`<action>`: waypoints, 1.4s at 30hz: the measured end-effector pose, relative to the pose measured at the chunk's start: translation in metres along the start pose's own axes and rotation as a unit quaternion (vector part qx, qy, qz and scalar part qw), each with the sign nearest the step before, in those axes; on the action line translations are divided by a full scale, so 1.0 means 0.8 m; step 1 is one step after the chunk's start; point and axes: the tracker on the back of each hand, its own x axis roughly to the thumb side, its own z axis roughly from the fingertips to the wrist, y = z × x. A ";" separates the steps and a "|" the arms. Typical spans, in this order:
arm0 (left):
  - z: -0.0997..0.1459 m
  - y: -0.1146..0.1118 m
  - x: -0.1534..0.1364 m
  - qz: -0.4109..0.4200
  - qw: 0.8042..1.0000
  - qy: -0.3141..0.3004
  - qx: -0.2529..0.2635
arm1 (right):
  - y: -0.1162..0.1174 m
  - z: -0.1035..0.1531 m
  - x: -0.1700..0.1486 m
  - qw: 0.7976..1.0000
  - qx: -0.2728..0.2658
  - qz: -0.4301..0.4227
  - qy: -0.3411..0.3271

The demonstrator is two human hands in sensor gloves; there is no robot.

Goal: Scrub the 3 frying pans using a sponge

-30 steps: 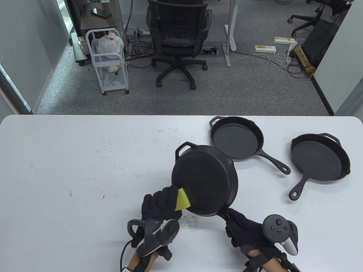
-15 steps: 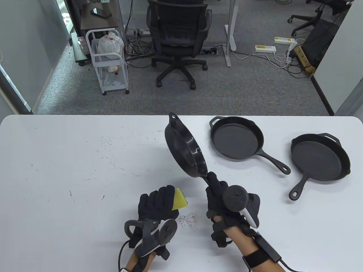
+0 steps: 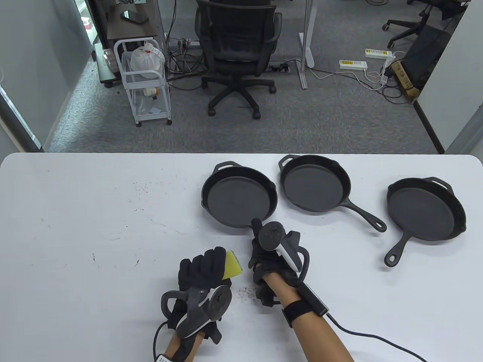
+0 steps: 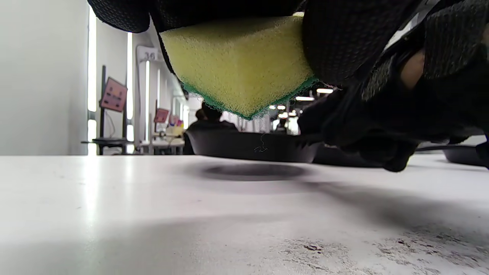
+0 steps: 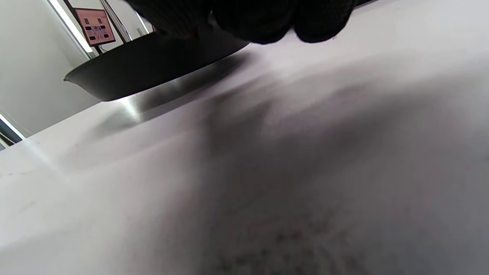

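Right hand (image 3: 277, 256) grips handle of left pan (image 3: 238, 201), open side up on table | left hand (image 3: 200, 269) holds sponge (image 3: 231, 266) above table | step: between scrubs | next: likely sponge into pan

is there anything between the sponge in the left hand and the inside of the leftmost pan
Nothing visible blocks it. The sponge sits in the left hand, near the leftmost pan, which lies open side up. Only the right hand, on that pan's handle, is beside the path.
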 end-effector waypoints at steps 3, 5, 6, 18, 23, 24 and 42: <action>0.000 -0.001 0.000 -0.002 1.000 -0.001 0.001 | 0.009 -0.002 0.002 1.000 0.003 0.016 0.001; 0.000 -0.001 0.001 -0.003 1.000 -0.002 0.002 | 0.014 -0.002 0.002 1.000 0.007 0.021 0.001; 0.000 -0.002 0.001 -0.003 1.000 -0.003 0.002 | 0.015 -0.002 0.002 1.000 0.007 0.019 0.001; 0.001 0.005 0.006 -0.007 1.000 -0.006 0.017 | -0.115 0.043 -0.065 0.988 -0.106 0.111 -0.032; 0.002 0.005 0.008 -0.009 1.000 -0.008 0.015 | -0.174 0.003 -0.146 0.992 -0.078 0.092 0.039; 0.002 0.005 0.008 -0.010 1.000 -0.008 0.015 | -0.182 -0.009 -0.165 0.990 -0.071 0.103 0.062; 0.004 0.006 0.009 -0.027 0.999 -0.003 0.017 | -0.159 -0.116 -0.244 0.950 -0.028 0.252 0.184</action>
